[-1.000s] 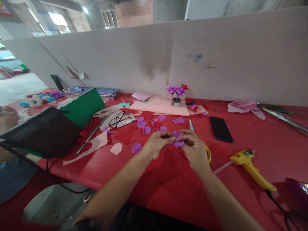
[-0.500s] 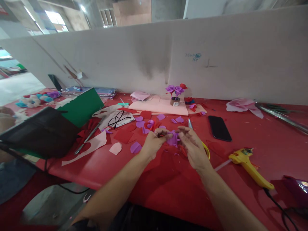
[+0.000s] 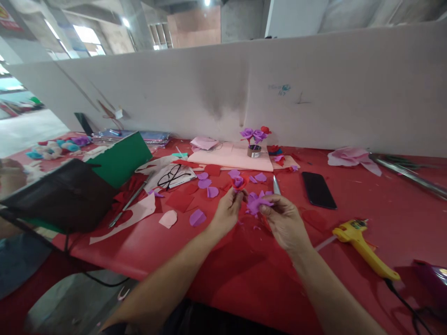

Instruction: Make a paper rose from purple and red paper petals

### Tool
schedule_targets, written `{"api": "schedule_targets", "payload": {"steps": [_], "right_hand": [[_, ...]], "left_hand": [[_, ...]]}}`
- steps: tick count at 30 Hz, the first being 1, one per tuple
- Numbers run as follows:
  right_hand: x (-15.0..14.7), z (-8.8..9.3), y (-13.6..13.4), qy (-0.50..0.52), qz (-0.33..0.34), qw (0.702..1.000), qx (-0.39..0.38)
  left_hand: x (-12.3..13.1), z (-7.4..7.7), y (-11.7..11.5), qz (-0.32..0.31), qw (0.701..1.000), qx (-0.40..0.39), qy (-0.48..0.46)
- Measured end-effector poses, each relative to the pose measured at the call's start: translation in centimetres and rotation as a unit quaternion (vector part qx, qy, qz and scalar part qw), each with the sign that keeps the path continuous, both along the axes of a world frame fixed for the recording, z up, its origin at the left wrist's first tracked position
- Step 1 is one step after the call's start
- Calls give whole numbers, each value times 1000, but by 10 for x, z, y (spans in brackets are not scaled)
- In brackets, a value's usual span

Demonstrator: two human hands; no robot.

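My left hand (image 3: 228, 208) is closed on a small flower (image 3: 238, 184) with a purple centre and red outer petals. My right hand (image 3: 283, 218) pinches a purple piece with pointed, petal-like edges (image 3: 257, 203), close to the left fingertips. Whether the flower and the purple piece touch, I cannot tell. Loose purple petals (image 3: 204, 184) and a folded purple petal (image 3: 198, 217) lie left of the hands. A pair of scissors (image 3: 275, 185) shows its blade beyond my right hand, which hides the handles.
A yellow glue gun (image 3: 363, 249) and a black phone (image 3: 318, 190) lie to the right. Finished flowers stand in a tape roll (image 3: 253, 151) at the back. Eyeglasses (image 3: 170, 176), a green board (image 3: 120, 158) and a black bag (image 3: 57, 195) are left; another person sits at the far left edge.
The red-and-purple flower has gone from the table into my left hand. That hand has let go of the purple piece, which now stays in my right hand alone.
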State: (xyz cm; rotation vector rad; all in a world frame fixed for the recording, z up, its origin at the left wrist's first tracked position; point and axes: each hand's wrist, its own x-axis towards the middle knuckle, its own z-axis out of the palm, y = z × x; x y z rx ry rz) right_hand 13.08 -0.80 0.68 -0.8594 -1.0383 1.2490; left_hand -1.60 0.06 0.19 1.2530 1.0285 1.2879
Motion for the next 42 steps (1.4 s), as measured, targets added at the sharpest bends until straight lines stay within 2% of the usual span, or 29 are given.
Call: {"api": "schedule_targets", "payload": {"steps": [6, 13, 16, 19, 23, 28, 33, 37, 42], "right_hand": [[-4, -2, -8, -100, -5, 989, 111], [1, -2, -4, -121, -35, 976, 180], [1, 1, -6, -132, -49, 974, 177], [1, 4, -8, -143, -73, 972, 169], [1, 9, -10, -144, -91, 969, 181], [1, 12, -13, -80, -30, 983, 163], [4, 6, -13, -64, 3, 982, 176], [7, 5, -11, -98, -37, 975, 195], [9, 5, -9, -162, -76, 956, 230]], "left_hand": [[8, 0, -8, -34, 999, 0, -24], [11, -6, -12, -103, 989, -11, -103], [10, -3, -14, -129, 986, -11, -104], [10, 1, -16, -160, 985, 4, -65], [8, 0, -17, -176, 983, 10, -41], [7, -3, -17, -203, 976, 17, -75], [7, 4, -18, -212, 974, 10, -83], [5, 10, -19, -216, 974, 12, -62], [-3, 3, -16, -204, 977, 51, 19]]}}
